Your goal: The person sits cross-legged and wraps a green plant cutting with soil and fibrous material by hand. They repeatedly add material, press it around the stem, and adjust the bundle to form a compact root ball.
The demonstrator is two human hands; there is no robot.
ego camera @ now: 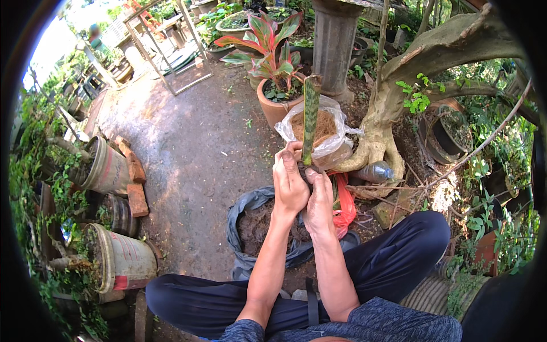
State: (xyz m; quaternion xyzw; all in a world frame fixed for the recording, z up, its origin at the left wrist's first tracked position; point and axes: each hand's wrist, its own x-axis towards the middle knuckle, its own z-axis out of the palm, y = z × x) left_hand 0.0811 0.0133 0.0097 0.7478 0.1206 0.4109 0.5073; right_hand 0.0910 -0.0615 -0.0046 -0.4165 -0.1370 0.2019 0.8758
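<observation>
Upright between my hands stands a snake plant leaf cutting point(311, 119), mottled green with a yellow edge and a dry, cut top. Dark soil clings around its base. My left hand point(289, 184) cups the base from one side, its thumb raised along the leaf. From the other side my right hand point(319, 197) presses its thumb against the soil clump; the fingers are partly hidden. Below them a grey plastic bag point(234, 218) lies open, with dark soil point(256, 231) inside. Just beyond the leaf sits a clear plastic bag point(342, 128) of brown coir-like fibre point(327, 127).
A red plastic bag point(344, 209) and a plastic bottle point(372, 172) lie right, by the tree trunk point(386, 115). Ahead stands a terracotta pot point(273, 112) with a red-leaved plant. Planted buckets point(128, 256) and bricks point(137, 199) line the left. A person point(96, 38) is far back.
</observation>
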